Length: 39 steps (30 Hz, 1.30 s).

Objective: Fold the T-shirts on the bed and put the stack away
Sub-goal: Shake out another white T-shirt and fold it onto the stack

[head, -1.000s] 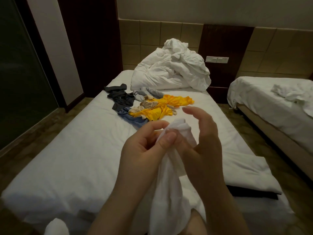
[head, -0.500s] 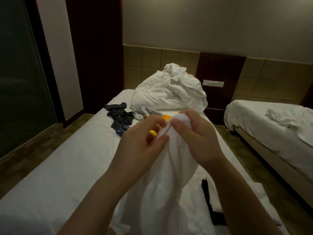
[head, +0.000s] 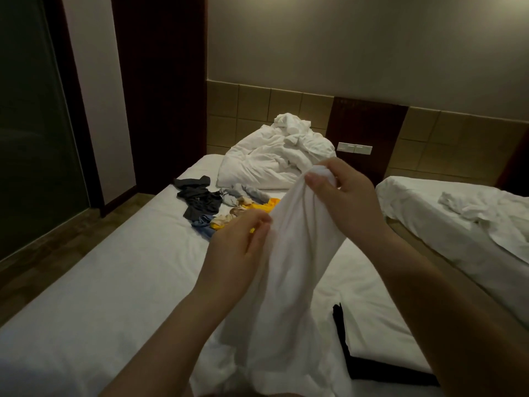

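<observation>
I hold a white T-shirt (head: pixel 292 267) up over the bed (head: pixel 108 282). My right hand (head: pixel 343 193) grips its bunched top edge, thumb over the cloth. My left hand (head: pixel 237 247) pinches the shirt's left edge lower down. The shirt hangs down to the mattress. Beyond my hands lies a loose pile of clothes: a dark grey shirt (head: pixel 200 200), a yellow one (head: pixel 260 206) partly hidden by the white shirt, a blue one (head: pixel 204 226) and a light grey one (head: pixel 246 191).
A crumpled white duvet (head: pixel 274 156) is heaped at the head of the bed. A black garment (head: pixel 360 365) lies on the mattress near my right forearm. A second bed (head: pixel 458 224) stands to the right across a narrow aisle. Floor and a dark glass door (head: pixel 31 133) are at left.
My right hand has risen and moved right with the shirt's top edge. The left hand has slid down the shirt's left side, so the hands are now apart. The view has tilted up.
</observation>
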Each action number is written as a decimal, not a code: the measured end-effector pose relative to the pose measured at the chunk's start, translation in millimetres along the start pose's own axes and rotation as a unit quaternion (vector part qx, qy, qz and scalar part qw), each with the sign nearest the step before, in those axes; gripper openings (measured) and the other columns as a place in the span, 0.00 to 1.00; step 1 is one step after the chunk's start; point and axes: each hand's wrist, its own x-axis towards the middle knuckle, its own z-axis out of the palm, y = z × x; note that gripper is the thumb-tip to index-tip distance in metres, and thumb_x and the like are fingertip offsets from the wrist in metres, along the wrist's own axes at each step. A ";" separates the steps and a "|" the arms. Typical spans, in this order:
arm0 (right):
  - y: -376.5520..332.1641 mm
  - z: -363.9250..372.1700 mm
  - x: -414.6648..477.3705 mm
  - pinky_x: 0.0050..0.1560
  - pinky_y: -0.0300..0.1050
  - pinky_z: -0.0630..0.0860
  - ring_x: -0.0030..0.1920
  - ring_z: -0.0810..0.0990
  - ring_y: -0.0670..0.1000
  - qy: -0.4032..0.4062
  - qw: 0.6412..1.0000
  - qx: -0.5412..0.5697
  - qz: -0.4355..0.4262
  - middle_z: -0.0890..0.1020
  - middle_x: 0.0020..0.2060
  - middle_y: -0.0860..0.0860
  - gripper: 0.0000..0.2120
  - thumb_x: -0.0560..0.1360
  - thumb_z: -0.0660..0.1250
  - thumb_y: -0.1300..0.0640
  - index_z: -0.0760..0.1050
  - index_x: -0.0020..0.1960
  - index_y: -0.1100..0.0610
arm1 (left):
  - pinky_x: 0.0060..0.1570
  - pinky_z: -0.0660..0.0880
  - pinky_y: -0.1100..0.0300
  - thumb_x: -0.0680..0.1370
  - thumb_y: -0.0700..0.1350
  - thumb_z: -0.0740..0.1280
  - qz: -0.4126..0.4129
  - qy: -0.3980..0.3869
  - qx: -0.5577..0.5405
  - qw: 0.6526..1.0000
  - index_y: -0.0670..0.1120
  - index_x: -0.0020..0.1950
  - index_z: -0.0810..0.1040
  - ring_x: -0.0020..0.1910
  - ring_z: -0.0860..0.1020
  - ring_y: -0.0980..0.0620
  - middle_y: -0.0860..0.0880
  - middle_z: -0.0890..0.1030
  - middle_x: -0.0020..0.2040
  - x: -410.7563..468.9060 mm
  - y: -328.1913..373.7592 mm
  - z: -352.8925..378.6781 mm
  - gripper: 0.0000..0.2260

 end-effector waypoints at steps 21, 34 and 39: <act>6.6 -7.6 -7.4 0.41 0.31 0.67 0.41 0.73 0.37 0.006 0.996 0.036 0.087 0.75 0.39 0.38 0.02 0.77 0.63 0.53 0.73 0.49 0.50 | 0.37 0.69 0.70 0.76 0.41 0.66 -0.114 -0.044 -0.186 0.975 0.55 0.46 0.75 0.35 0.73 0.64 0.57 0.78 0.35 -8.1 -2.9 1.8 0.07; 8.8 -5.3 -14.2 0.40 0.28 0.67 0.41 0.73 0.36 -0.001 0.996 0.015 0.085 0.75 0.39 0.38 0.02 0.77 0.63 0.52 0.73 0.49 0.49 | 0.34 0.69 0.71 0.71 0.44 0.72 -0.121 -0.046 -0.110 0.986 0.58 0.45 0.72 0.32 0.74 0.63 0.56 0.76 0.32 -11.5 0.9 16.0 0.12; 13.6 -4.8 -16.4 0.44 0.35 0.68 0.42 0.73 0.40 -0.002 0.995 0.005 0.097 0.76 0.42 0.44 0.08 0.78 0.63 0.51 0.75 0.53 0.55 | 0.37 0.69 0.68 0.72 0.47 0.72 -0.087 0.006 0.029 0.996 0.55 0.46 0.72 0.36 0.75 0.61 0.58 0.76 0.33 -14.5 3.3 12.0 0.09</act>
